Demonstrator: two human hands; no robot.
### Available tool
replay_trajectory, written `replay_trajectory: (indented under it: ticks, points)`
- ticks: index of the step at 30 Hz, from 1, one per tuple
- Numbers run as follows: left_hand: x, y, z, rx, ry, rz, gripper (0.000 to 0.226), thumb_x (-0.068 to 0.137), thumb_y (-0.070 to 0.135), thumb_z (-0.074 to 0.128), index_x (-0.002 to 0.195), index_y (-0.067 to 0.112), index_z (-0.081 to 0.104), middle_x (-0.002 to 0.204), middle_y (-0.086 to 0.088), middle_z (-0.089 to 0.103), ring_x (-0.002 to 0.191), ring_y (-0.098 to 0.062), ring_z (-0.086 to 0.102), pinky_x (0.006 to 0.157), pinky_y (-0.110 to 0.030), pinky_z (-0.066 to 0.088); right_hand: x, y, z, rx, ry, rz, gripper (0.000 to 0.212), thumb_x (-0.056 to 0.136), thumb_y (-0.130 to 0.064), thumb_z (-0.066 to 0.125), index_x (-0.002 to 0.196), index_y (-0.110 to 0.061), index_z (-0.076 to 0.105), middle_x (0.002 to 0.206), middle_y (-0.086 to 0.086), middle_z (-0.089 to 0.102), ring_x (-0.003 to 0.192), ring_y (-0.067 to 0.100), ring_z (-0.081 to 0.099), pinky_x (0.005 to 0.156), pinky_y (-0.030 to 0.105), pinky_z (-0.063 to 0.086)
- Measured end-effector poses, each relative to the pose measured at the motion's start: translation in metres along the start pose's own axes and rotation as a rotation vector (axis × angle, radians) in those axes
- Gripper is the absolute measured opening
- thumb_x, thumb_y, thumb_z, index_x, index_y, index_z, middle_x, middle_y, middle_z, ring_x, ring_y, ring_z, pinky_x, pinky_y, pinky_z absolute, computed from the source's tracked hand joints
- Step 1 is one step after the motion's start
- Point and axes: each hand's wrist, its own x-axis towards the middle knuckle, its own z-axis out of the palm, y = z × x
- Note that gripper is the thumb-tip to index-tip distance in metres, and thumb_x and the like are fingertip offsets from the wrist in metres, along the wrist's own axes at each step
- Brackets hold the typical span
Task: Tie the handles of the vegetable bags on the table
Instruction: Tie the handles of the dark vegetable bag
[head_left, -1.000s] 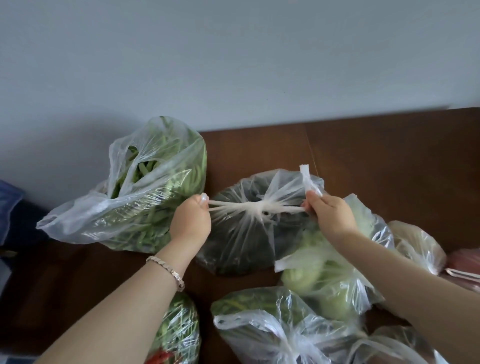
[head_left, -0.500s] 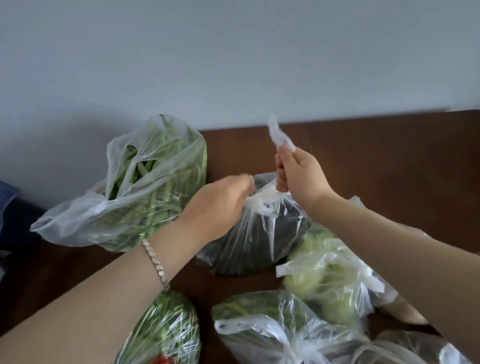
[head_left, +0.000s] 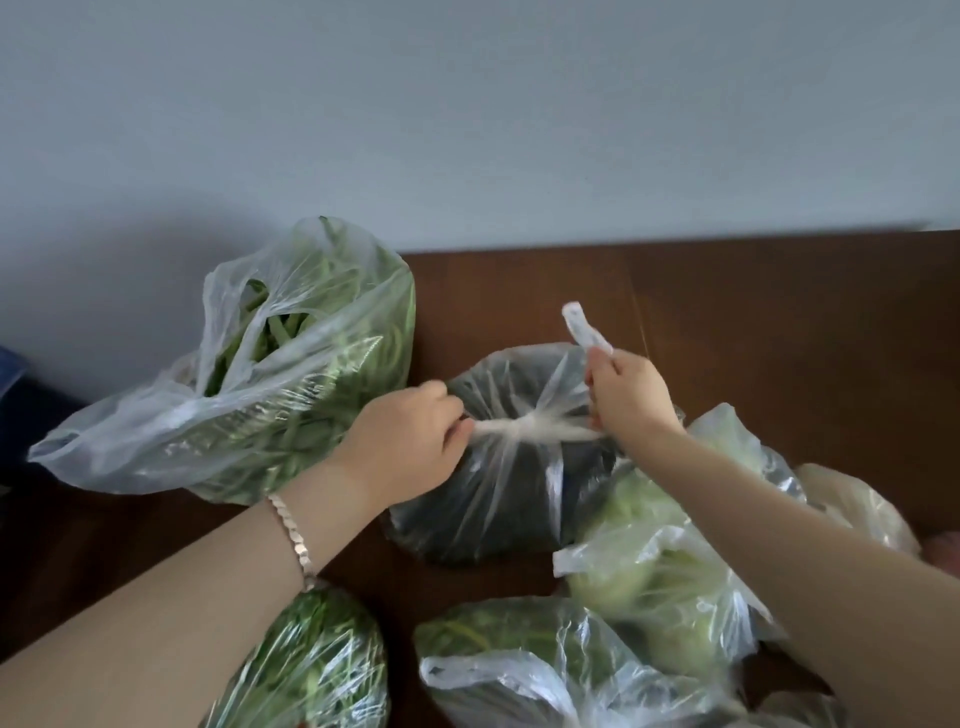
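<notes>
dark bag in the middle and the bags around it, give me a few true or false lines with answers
1. Both hands, left hand and right hand, pull the handles of the dark bag. True.
2. The bean bag at the left is knotted shut. False: its handles hang loose and open.
3. A bracelet sits on the right wrist. False: it is on the left wrist.
4. The knot lies between the two hands. True.
5. The table is white. False: it is dark brown wood.
</notes>
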Motion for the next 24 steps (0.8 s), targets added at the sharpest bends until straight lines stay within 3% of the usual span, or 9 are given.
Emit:
replay_trajectory:
  ticks: [4, 6, 8, 10, 14, 17, 19, 21, 24]
  points:
    - [0.011, 0.003, -0.012, -0.345, -0.124, -0.284, 0.047, 0.094, 0.032, 0.047, 0.059, 0.001, 0.045, 0.078, -0.005, 0.046, 0.077, -0.015, 0.046, 0.076, -0.027, 0.036, -0.001, -0.049, 0.007, 0.292, -0.119, -0.041, 0.038, 0.098, -0.03, 0.039, 0.069, -0.014, 0.057, 0.052, -0.004, 0.054, 0.055, 0.016, 0.054, 0.059, 0.027, 0.048]
    - [0.016, 0.007, -0.016, -0.362, -0.135, -0.351, 0.05, 0.093, 0.037, 0.046, 0.056, 0.004, 0.043, 0.073, -0.004, 0.048, 0.076, -0.018, 0.047, 0.078, -0.033, 0.036, -0.009, -0.06, 0.004, 0.206, -0.217, -0.088, 0.039, 0.096, -0.04, 0.038, 0.091, -0.013, 0.065, 0.081, 0.0, 0.067, 0.081, 0.016, 0.063, 0.085, 0.035, 0.052]
    - [0.016, 0.008, -0.021, -0.495, -0.143, -0.464, 0.046, 0.093, 0.039, 0.047, 0.057, 0.009, 0.047, 0.06, -0.001, 0.045, 0.061, -0.017, 0.046, 0.066, -0.032, 0.036, -0.019, -0.049, -0.006, -0.09, -0.304, -0.13, 0.045, 0.093, -0.04, 0.045, 0.122, -0.006, 0.052, 0.116, 0.008, 0.059, 0.114, 0.026, 0.052, 0.084, 0.033, 0.048]
    - [0.015, 0.009, -0.025, -0.663, -0.122, -0.54, 0.04, 0.093, 0.035, 0.049, 0.065, 0.007, 0.057, 0.059, -0.002, 0.052, 0.059, -0.016, 0.051, 0.066, -0.031, 0.043, -0.029, -0.02, -0.018, -0.334, -0.329, -0.161, 0.056, 0.085, -0.032, 0.06, 0.133, -0.011, 0.041, 0.127, 0.008, 0.048, 0.091, 0.006, 0.035, 0.07, 0.019, 0.043]
    - [0.013, 0.013, -0.028, -0.82, -0.037, -0.609, 0.038, 0.093, 0.031, 0.051, 0.068, 0.003, 0.061, 0.072, -0.009, 0.064, 0.072, -0.02, 0.064, 0.076, -0.034, 0.053, -0.036, 0.026, -0.027, -0.324, -0.235, -0.187, 0.035, 0.086, -0.02, 0.063, 0.121, -0.02, 0.058, 0.102, -0.004, 0.061, 0.079, 0.002, 0.051, 0.07, 0.002, 0.039]
    - [0.013, 0.018, -0.026, -0.869, -0.02, -0.616, 0.038, 0.093, 0.028, 0.051, 0.06, 0.01, 0.055, 0.07, -0.002, 0.062, 0.068, -0.013, 0.066, 0.073, -0.028, 0.055, -0.036, 0.029, -0.025, -0.088, -0.179, -0.247, 0.012, 0.085, -0.013, 0.063, 0.085, -0.025, 0.068, 0.079, -0.004, 0.07, 0.07, 0.001, 0.062, 0.066, 0.006, 0.044]
    - [0.013, 0.022, -0.026, -0.865, -0.02, -0.606, 0.038, 0.094, 0.027, 0.051, 0.059, 0.01, 0.053, 0.071, -0.002, 0.063, 0.067, -0.011, 0.067, 0.068, -0.023, 0.054, -0.035, 0.021, -0.021, -0.039, -0.145, -0.276, 0.019, 0.086, -0.014, 0.062, 0.07, -0.024, 0.065, 0.06, -0.008, 0.065, 0.057, -0.002, 0.058, 0.06, 0.01, 0.042]
    - [0.012, 0.023, -0.028, -0.845, -0.028, -0.583, 0.039, 0.094, 0.026, 0.051, 0.06, 0.007, 0.054, 0.071, -0.004, 0.064, 0.064, -0.007, 0.065, 0.063, -0.018, 0.053, -0.033, 0.008, -0.015, -0.087, -0.141, -0.357, 0.016, 0.088, -0.016, 0.06, 0.073, -0.017, 0.066, 0.066, -0.009, 0.058, 0.059, 0.002, 0.053, 0.057, 0.008, 0.038]
    - [0.007, 0.027, -0.027, -0.803, -0.045, -0.516, 0.039, 0.094, 0.027, 0.05, 0.061, 0.008, 0.057, 0.067, -0.003, 0.065, 0.061, -0.013, 0.059, 0.069, -0.033, 0.051, -0.029, -0.014, -0.002, -0.039, -0.146, -0.434, 0.016, 0.091, -0.018, 0.055, 0.083, -0.012, 0.067, 0.073, -0.012, 0.053, 0.058, -0.004, 0.049, 0.056, 0.005, 0.037]
